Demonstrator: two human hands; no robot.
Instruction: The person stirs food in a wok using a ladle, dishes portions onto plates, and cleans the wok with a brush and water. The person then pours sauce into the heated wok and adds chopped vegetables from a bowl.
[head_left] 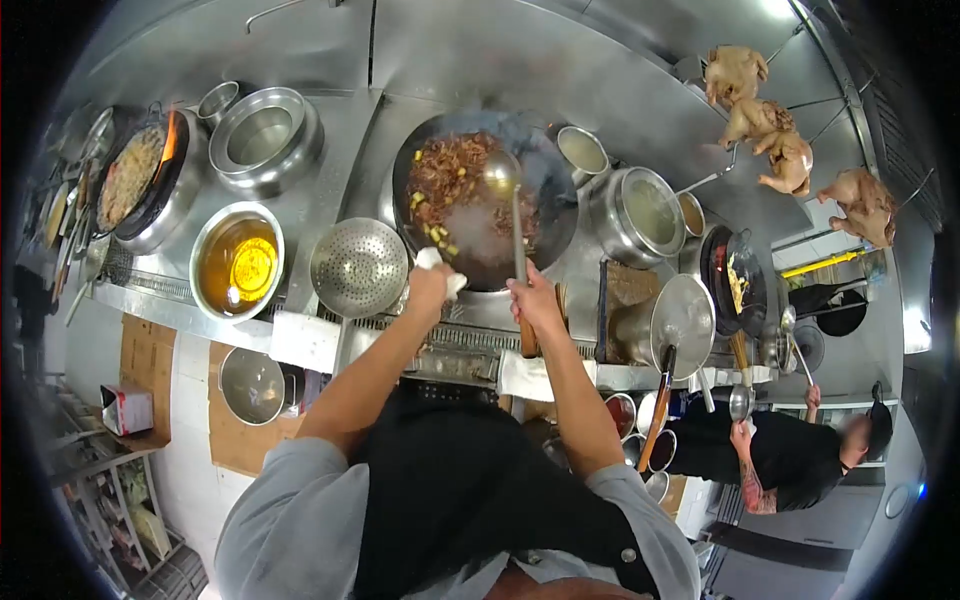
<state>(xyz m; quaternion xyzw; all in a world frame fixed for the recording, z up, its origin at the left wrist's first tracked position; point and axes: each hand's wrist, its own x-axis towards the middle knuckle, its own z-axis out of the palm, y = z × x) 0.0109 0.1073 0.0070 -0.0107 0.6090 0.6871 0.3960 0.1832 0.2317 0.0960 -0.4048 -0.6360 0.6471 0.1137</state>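
Note:
A large dark wok [560,215] sits on the range in front of me, holding steaming browned meat strips [450,165] with yellowish-green pieces among them. My left hand [430,288] is closed on a folded white cloth [430,259] at the wok's near-left rim. The wok's grip under that cloth is hidden. My right hand [537,302] is wrapped around the wooden handle of a ladle [502,172], whose bowl rests in the wok over the meat. Beside my left hand, a perforated strainer [358,268] lies on the range.
Left of the strainer stands a basin of oil [215,270], with a steel pot [262,130] behind it. Another wok [133,175] has flames beside it. At the right are a steel pot [650,212], hanging poultry [735,75] and a co-worker [790,455] holding a ladle.

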